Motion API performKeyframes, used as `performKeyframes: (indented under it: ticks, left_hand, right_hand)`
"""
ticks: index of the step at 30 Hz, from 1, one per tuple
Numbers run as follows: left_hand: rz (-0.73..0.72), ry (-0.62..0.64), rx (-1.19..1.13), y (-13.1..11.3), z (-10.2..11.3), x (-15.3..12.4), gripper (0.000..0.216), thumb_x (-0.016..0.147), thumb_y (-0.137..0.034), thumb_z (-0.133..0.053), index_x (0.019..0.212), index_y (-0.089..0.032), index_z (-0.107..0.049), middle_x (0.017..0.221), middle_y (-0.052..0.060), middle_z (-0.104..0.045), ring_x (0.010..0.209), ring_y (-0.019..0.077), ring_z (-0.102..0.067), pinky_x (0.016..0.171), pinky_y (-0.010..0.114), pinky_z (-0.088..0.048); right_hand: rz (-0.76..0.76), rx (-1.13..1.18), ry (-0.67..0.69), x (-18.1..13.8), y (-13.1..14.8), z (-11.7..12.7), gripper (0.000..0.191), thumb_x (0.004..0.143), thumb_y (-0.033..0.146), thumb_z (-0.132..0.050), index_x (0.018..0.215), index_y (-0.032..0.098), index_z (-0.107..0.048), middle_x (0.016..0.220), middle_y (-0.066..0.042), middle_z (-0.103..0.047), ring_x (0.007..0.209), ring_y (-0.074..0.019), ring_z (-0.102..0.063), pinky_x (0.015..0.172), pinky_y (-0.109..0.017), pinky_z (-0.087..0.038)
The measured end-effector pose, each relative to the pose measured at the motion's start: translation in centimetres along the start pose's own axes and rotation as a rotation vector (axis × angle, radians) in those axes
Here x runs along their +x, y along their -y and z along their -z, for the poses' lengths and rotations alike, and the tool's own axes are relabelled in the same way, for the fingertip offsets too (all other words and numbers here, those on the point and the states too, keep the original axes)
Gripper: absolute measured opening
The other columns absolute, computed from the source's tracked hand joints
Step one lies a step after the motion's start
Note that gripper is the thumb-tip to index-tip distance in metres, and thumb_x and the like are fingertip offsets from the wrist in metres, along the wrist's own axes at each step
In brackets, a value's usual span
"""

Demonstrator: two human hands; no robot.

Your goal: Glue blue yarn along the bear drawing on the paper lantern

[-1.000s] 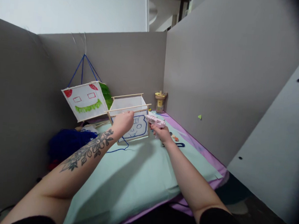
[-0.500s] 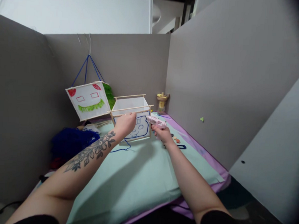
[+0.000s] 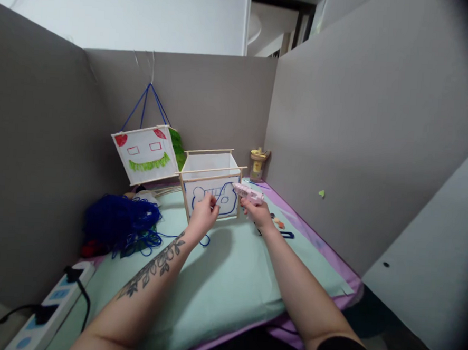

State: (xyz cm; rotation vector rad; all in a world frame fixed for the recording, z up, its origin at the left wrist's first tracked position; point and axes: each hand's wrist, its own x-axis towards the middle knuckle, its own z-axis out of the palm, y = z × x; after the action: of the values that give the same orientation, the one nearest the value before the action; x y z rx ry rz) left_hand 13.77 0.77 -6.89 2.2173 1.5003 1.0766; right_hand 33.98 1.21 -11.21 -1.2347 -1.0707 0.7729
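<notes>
Nearest, far out to the left of the stick-edged box [image 3: 210,184], lies a white oblong power strip [image 3: 59,294] with black plugs. A pale green sheet [image 3: 243,281], lightly creased, spreads before the box. The left hand [image 3: 203,214] is in front of the box, with fingertips pinched together on what seems a thin blue yarn. The right hand [image 3: 258,214] is wrapped around a glossy pink glue gun [image 3: 251,194], its nozzle at the box's upper right corner; whether they touch, I cannot tell. The box has flat white walls, thin wooden edges and rounded blue outlines. To its left sits a loose, stringy blue tangle [image 3: 120,221]. Behind it, leftward, a similar decorated box [image 3: 143,156] hangs tilted from blue cords.
</notes>
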Motion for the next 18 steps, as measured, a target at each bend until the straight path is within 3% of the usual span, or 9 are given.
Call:
performKeyframes:
  ticks: [12, 18]
  left_hand:
    - [-0.049, -0.065, -0.189, 1.7, -2.3, -0.9, 0.013, 0.085, -0.02, -0.051, 0.095, -0.018, -0.059, 0.09, 0.007, -0.069, 0.08, 0.0186, -0.063, 0.075, 0.031, -0.048]
    - [-0.078, -0.083, -0.186, 1.8, -2.6, -0.9, 0.014, 0.086, -0.019, -0.05, 0.097, -0.018, -0.058, 0.092, 0.007, -0.068, 0.081, 0.0188, -0.063, 0.077, 0.032, -0.049]
  right_hand:
    - [0.007, -0.03, -0.027, -0.1, -1.5, -0.2, 0.045, 0.06, 0.058, -0.074, 0.072, 0.015, -0.069, 0.05, -0.001, -0.059, 0.044, -0.0147, -0.051, 0.042, -0.025, -0.037]
    - [0.027, -0.029, -0.023, 0.4, -1.7, -0.4, 0.044, 0.06, 0.059, -0.073, 0.059, 0.016, -0.063, 0.047, -0.001, -0.058, 0.045, -0.0149, -0.051, 0.045, -0.025, -0.039]
